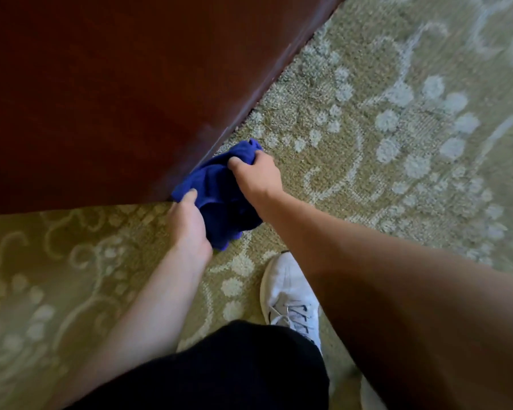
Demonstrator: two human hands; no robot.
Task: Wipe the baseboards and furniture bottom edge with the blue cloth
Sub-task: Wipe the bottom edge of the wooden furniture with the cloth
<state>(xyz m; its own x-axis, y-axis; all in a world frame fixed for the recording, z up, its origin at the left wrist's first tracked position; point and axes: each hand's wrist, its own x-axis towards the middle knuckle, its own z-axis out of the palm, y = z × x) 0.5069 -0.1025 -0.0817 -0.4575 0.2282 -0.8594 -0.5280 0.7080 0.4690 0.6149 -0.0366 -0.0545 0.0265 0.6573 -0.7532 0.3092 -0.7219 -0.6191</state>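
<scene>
A green carpet point(367, 119) with a pale swirl-and-dot pattern covers the floor. A dark red-brown piece of wooden furniture point(101, 84) stands on it, its bottom edge point(249, 110) running diagonally from upper right to a corner at centre left. The bunched blue cloth point(216, 187) lies on the carpet against that edge, near the corner. The left hand point(190, 223) grips the cloth's near end, fingers curled round it; the right hand point(258, 176) clutches the far end. A white shoe point(290, 297) rests on the carpet, below the cloth.
</scene>
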